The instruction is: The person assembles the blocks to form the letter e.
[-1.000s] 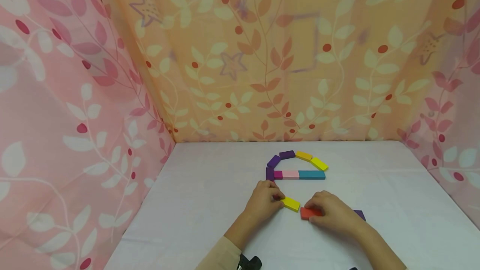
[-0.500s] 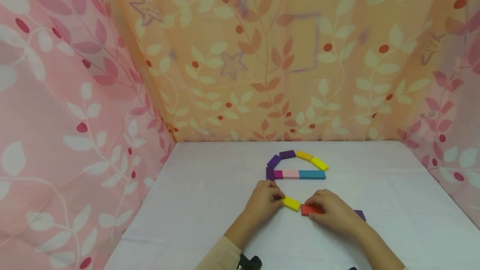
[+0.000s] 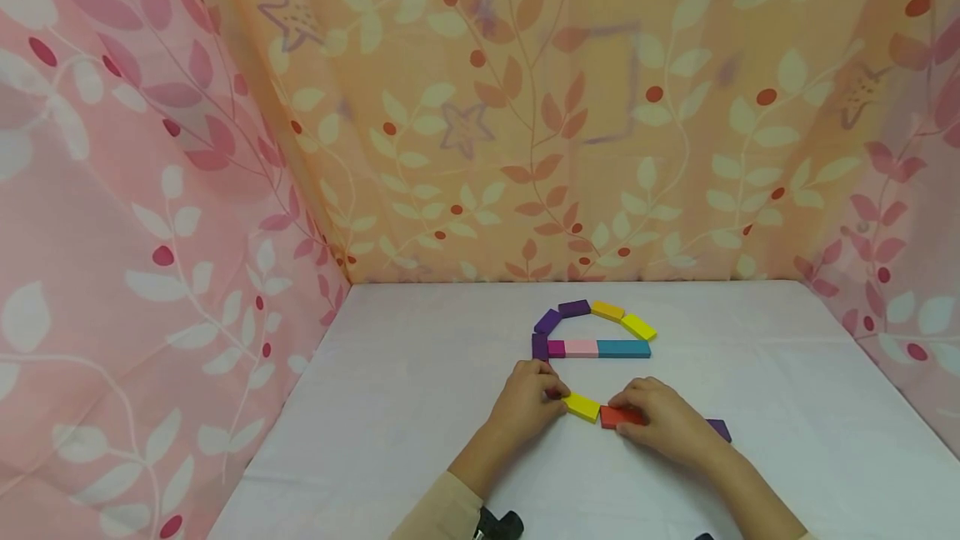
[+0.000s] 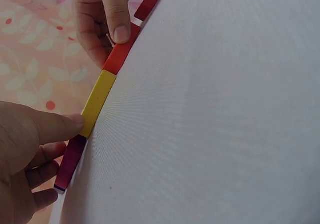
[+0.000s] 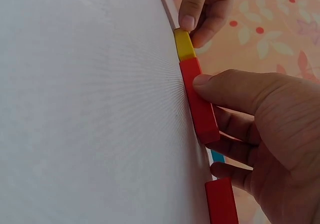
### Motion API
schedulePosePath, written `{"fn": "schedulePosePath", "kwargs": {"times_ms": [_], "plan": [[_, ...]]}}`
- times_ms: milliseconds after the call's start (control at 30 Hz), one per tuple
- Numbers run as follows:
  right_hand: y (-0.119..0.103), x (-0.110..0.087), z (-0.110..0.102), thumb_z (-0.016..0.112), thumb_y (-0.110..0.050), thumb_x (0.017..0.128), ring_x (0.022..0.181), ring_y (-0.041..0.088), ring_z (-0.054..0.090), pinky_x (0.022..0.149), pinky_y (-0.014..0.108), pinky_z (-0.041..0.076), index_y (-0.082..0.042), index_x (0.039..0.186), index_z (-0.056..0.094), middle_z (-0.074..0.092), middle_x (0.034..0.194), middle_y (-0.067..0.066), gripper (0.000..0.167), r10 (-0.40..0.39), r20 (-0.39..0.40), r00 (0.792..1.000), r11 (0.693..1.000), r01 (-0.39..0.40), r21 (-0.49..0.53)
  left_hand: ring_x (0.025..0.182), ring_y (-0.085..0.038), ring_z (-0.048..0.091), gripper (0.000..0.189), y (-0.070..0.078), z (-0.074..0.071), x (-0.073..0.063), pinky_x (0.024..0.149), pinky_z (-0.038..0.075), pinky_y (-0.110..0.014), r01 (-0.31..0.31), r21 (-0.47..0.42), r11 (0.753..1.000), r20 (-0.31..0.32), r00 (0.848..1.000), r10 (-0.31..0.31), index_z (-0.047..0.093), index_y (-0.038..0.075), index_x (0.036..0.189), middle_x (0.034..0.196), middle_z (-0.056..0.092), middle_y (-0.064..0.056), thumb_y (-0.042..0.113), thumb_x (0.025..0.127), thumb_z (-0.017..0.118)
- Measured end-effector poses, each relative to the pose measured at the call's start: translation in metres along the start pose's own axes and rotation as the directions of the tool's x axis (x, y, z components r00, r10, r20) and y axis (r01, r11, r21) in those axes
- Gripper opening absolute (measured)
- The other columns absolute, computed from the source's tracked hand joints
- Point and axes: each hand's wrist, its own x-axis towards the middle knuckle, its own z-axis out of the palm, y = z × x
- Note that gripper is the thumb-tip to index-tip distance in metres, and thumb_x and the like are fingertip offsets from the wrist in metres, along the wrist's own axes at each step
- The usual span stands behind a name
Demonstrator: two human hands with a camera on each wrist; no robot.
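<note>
In the head view, my left hand [image 3: 525, 398] pinches the near end of a yellow block [image 3: 582, 407], thumb on its front side. Beside that hand's other fingers lies a dark magenta block [image 4: 71, 159], meeting the yellow one end to end. My right hand [image 3: 663, 423] grips a red block [image 3: 617, 417] between thumb and fingers. The red block's left end meets the yellow block's right end. Behind the right hand, mostly hidden in the head view, lies another red block [image 5: 222, 201], with a purple block [image 3: 720, 429] showing past the hand.
Farther back, purple blocks [image 3: 548, 322], an orange block [image 3: 608, 312] and a bright yellow block [image 3: 639, 327] form an arc. Below it runs a straight row with a pink block [image 3: 581, 349] and a blue block [image 3: 624, 349]. Patterned cloth [image 3: 525, 148] hangs behind the white table [image 3: 390, 373].
My right hand has slid the red block slightly away from me, and its end now lines up against the yellow block. The left hand has stayed in place.
</note>
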Motion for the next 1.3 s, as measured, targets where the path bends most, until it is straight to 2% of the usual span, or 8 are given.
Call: {"fn": "schedulePosePath", "kwargs": {"times_ms": [233,600,933,1300], "plan": [[0.0005,0.0003,0.0005,0.083,-0.038,0.085,0.096,0.008,0.053,0.088,0.037,0.055,-0.031,0.109,0.076,0.062,0.099,-0.017,0.026,0.015,-0.001,1.0,1.0,-0.015,0.008,0.105,-0.009,0.048,0.015,-0.0005,0.0008,0.0,0.091,0.048,-0.022,0.012,-0.002,1.0,0.006,1.0,-0.012,0.082,0.027,0.104,0.103,0.057,0.013,0.026,0.089,0.082],[0.002,-0.0001,0.0013,0.083,-0.037,0.085,0.099,0.008,0.054,0.09,0.039,0.054,-0.03,0.11,0.075,0.062,0.101,-0.018,0.026,-0.003,-0.012,1.0,1.0,0.003,0.009,0.104,-0.009,0.048,0.016,0.0012,0.0001,-0.0001,0.09,0.049,-0.021,0.021,0.003,1.0,0.01,1.0,-0.021,0.082,0.027,0.104,0.101,0.057,0.013,0.025,0.088,0.083],[0.0008,0.0,0.0005,0.083,-0.038,0.085,0.1,0.01,0.054,0.091,0.041,0.055,-0.03,0.11,0.075,0.063,0.102,-0.017,0.027,0.024,0.005,1.0,0.999,-0.024,0.032,0.105,-0.009,0.048,0.017,0.0018,-0.0003,0.0006,0.092,0.049,-0.022,0.017,0.036,0.999,0.02,1.0,-0.018,0.081,0.028,0.105,0.104,0.058,0.013,0.029,0.088,0.083],[0.0023,-0.0003,0.0009,0.083,-0.038,0.085,0.1,0.009,0.054,0.091,0.04,0.054,-0.031,0.11,0.075,0.063,0.102,-0.017,0.027,0.026,0.005,1.0,0.999,-0.026,0.043,0.101,-0.009,0.048,0.017,0.0021,-0.0023,0.0003,0.088,0.047,-0.024,0.002,0.012,1.0,0.022,1.0,-0.002,0.081,0.026,0.104,0.102,0.058,0.012,0.027,0.087,0.083]]}}
